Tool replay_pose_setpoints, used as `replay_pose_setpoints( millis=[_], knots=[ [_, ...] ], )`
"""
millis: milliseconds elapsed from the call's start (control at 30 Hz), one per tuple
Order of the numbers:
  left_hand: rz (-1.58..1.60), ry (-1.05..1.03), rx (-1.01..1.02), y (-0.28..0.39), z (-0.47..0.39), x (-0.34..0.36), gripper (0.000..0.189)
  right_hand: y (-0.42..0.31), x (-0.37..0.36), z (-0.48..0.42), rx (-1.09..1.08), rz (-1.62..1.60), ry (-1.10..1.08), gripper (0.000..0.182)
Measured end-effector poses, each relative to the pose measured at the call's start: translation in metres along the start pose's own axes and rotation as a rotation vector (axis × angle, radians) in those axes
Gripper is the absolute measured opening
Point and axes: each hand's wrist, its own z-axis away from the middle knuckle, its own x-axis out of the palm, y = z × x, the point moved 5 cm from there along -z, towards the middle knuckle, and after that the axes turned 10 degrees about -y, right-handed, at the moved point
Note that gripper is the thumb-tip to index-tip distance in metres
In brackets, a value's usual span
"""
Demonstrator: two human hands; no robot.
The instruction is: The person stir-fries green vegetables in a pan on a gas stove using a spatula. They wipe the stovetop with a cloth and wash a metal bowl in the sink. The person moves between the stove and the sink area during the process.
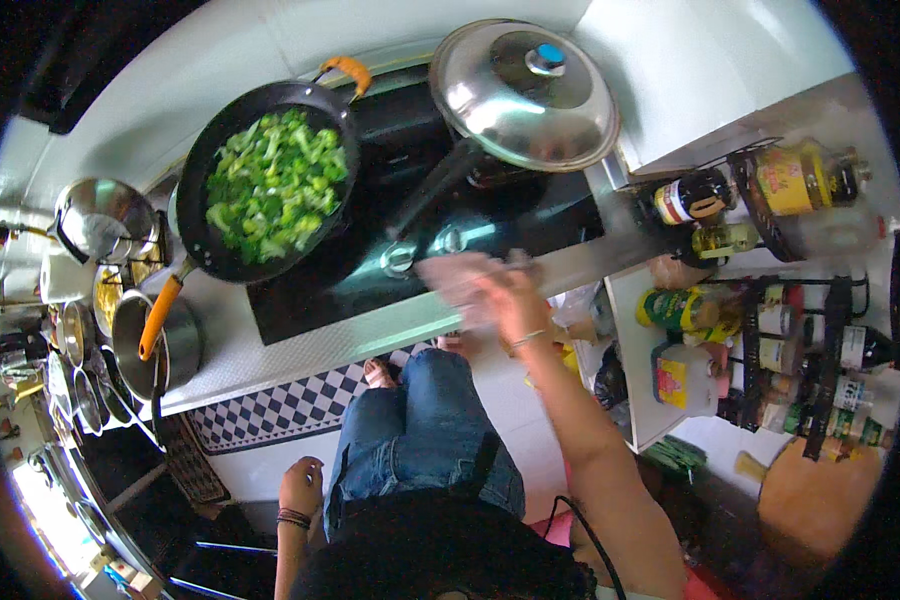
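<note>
My right hand (516,300), blurred, grips a pale pinkish cloth (461,281) over the front edge of the black glass cooktop (292,307), just right of its two knobs (399,259). My left hand (301,484) hangs low beside my leg with nothing seen in it; its fingers look partly curled. A dark wok (195,172) with an orange handle holds chopped green vegetables (281,184) on the cooktop's left side. At the back right stands a second pan under a domed metal lid (487,97) with a blue-topped knob, its dark handle (435,187) pointing towards me.
A steel pot (187,345) and dish racks with pans stand at the left. Bottles and jars (667,310) crowd racks at the right. A round wooden board (817,487) and green vegetables (671,456) lie lower right. A checkered mat (270,405) is on the floor.
</note>
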Motion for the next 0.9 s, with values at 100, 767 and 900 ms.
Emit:
replay_pose_setpoints(
  millis=[100,767,900],
  knots=[
    [-0.086,0.006,0.022,0.043,-0.02,0.006,0.015,0.196,-0.064,0.05,0.607,-1.232,0.626,0.02],
    [-0.04,-0.028,-0.036,0.136,-0.013,0.051,0.016,0.108,-0.101,-0.084,0.379,-0.273,0.233,0.011],
    [-0.041,-0.005,-0.017,0.126,-0.01,0.059,0.017,0.223,-0.168,-0.064,0.312,0.198,0.357,0.009]
  ],
)
